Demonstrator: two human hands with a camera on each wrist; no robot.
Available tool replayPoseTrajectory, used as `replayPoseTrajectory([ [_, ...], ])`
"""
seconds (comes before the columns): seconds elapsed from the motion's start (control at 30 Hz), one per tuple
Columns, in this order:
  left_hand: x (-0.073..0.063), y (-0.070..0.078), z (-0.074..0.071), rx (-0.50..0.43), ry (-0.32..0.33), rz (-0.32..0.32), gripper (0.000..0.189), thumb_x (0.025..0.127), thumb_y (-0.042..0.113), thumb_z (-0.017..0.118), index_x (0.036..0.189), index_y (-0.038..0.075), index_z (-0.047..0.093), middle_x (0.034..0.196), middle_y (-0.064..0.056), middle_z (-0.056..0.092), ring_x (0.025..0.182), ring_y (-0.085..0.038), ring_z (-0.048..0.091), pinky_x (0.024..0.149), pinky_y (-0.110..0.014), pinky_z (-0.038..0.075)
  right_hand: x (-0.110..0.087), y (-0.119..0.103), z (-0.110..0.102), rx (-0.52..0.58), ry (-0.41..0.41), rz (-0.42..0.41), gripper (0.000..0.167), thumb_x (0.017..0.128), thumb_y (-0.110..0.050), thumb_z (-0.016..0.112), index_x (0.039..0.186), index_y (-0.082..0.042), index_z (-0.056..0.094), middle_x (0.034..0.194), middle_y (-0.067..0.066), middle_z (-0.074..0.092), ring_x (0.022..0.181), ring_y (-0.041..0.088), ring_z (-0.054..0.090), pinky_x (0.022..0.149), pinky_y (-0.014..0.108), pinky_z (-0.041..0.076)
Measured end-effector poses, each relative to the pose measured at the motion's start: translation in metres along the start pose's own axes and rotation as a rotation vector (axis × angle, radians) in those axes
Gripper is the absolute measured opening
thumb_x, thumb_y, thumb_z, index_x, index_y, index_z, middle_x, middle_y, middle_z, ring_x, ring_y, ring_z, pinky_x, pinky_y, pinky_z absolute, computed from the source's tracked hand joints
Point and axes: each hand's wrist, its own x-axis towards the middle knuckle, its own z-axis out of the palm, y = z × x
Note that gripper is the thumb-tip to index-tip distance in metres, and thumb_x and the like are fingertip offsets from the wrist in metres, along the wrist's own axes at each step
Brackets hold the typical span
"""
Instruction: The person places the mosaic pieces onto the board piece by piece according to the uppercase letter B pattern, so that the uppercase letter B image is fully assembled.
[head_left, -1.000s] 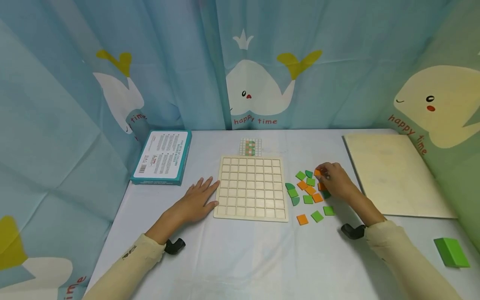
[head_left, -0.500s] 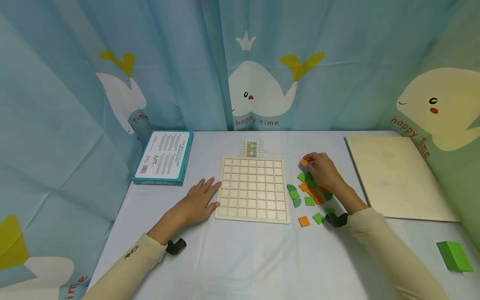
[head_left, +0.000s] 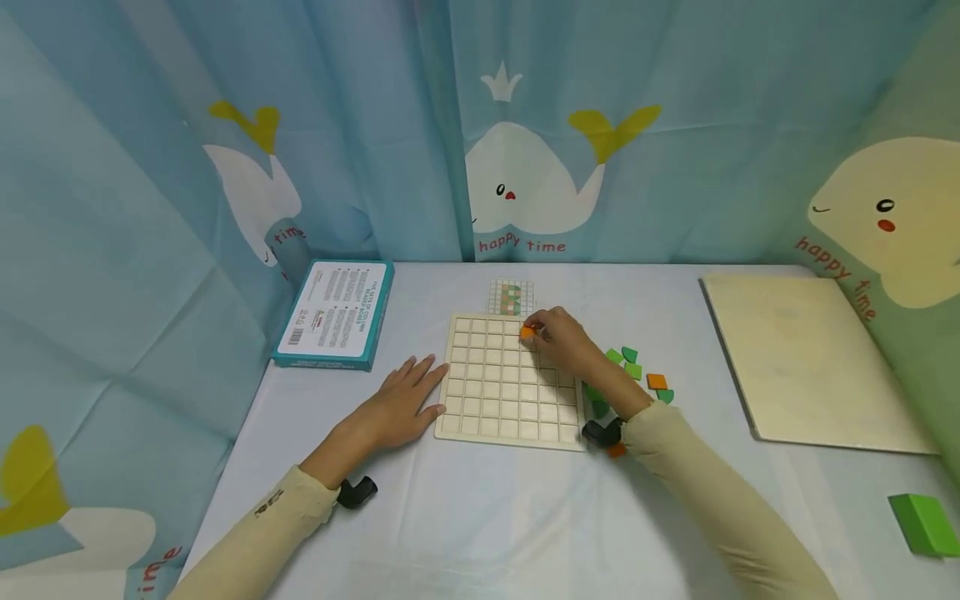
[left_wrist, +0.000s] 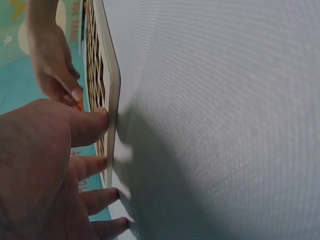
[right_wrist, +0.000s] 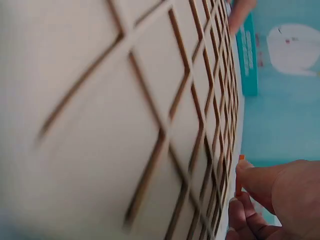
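A cream grid board point(head_left: 510, 444) with rows of square recesses lies mid-table. Over its far right part, my right hand point(head_left: 564, 340) pinches an orange square tile point(head_left: 527, 332) between thumb and fingers; the right wrist view shows that tile point(right_wrist: 239, 181) edge-on. My left hand point(head_left: 401, 406) lies with spread fingers along the board's left edge. In the left wrist view its thumb and a finger touch the board's rim point(left_wrist: 114, 95). Green tiles point(head_left: 633, 371) and another orange tile point(head_left: 657, 382) lie right of the board, some of them hidden beneath the right forearm.
A small printed pattern card point(head_left: 512, 297) lies beyond the board's far edge. At the left is a teal box point(head_left: 333, 312). A large cream panel point(head_left: 817, 362) lies at the right, with a green block point(head_left: 925, 525) near the right edge. Curtains point(head_left: 405, 125) hang behind the table.
From the loose tiles, my right hand has carried the orange tile leftward to above the board's far right part. The left hand has stayed at the board's left edge.
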Motion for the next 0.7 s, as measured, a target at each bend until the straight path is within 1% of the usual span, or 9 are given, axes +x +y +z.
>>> replayPoseTrajectory([
  [0.17,0.001,-0.001,0.001,0.008,0.001,0.003,0.07,0.11,0.046,0.051,0.17,0.019,0.025,0.177,-0.012,0.016,0.163,-0.041,0.008,0.129,-0.062,0.015,0.011,-0.014,0.019,-0.033,-0.013,-0.053,0.03,0.106,-0.017,0.067,0.131,0.0,0.064,0.121,0.019,0.059,0.11,0.033,0.061,0.096,0.047,0.054],
  [0.3,0.002,-0.001,0.002,0.01,0.0,-0.004,0.07,0.11,0.046,0.051,0.17,0.019,0.026,0.177,-0.011,0.016,0.163,-0.041,0.008,0.129,-0.062,0.016,0.016,-0.024,0.029,-0.092,0.013,-0.089,0.024,0.104,-0.016,0.069,0.124,-0.001,0.066,0.119,0.017,0.063,0.107,0.031,0.061,0.093,0.048,0.052],
  [0.47,0.003,0.0,0.001,0.013,-0.004,-0.009,0.07,0.11,0.045,0.051,0.17,0.019,0.026,0.177,-0.011,0.016,0.163,-0.041,0.008,0.129,-0.061,0.016,0.016,-0.034,0.035,-0.171,0.037,-0.144,0.018,0.102,-0.01,0.071,0.117,-0.001,0.071,0.116,0.015,0.064,0.103,0.03,0.062,0.087,0.046,0.052],
  [0.6,0.003,0.0,0.0,0.011,-0.011,-0.008,0.07,0.11,0.045,0.051,0.17,0.018,0.026,0.177,-0.012,0.016,0.163,-0.041,0.008,0.129,-0.062,0.016,0.013,-0.039,0.038,-0.179,0.042,-0.153,0.018,0.101,-0.008,0.072,0.118,-0.002,0.071,0.115,0.012,0.065,0.103,0.029,0.062,0.087,0.047,0.049],
  [0.7,0.003,0.0,0.0,0.012,-0.016,-0.012,0.07,0.11,0.045,0.051,0.17,0.018,0.025,0.177,-0.012,0.016,0.163,-0.041,0.008,0.129,-0.062,0.015,0.011,-0.04,0.038,-0.179,0.049,-0.158,0.019,0.101,-0.007,0.072,0.119,-0.003,0.071,0.117,0.011,0.065,0.106,0.03,0.061,0.089,0.047,0.049],
])
